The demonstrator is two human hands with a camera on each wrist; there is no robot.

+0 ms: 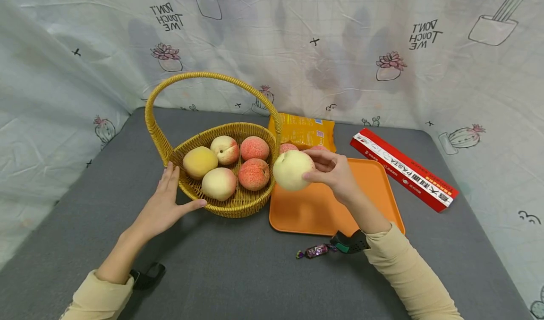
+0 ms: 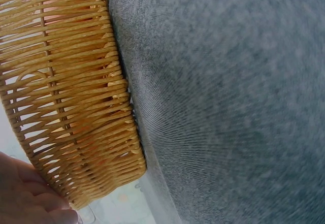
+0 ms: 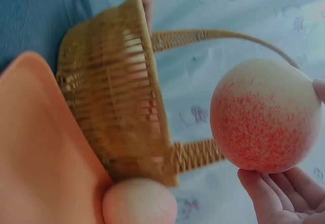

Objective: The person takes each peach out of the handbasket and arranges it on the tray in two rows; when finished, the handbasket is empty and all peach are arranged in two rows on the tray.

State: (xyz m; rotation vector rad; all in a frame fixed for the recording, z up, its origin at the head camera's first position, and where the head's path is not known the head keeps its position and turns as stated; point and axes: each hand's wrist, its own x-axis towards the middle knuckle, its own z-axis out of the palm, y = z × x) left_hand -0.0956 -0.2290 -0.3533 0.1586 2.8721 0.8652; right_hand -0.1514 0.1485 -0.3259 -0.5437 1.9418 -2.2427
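My right hand holds a pale peach between thumb and fingers, raised over the left part of an orange tray. The right wrist view shows a red-speckled side of this held peach. My left hand touches the near left rim of a yellow wicker basket, fingers extended and thumb spread along the edge. Inside the basket lie several peaches, among them a yellow one and a red one. On the tray's far side, reddish peaches are partly hidden behind the right hand.
Behind the tray lies an orange packet. A long red and white pasta box rests to the right, and a wrapped candy lies in front of the tray. The basket's tall handle arches over it. A printed cloth hangs behind.
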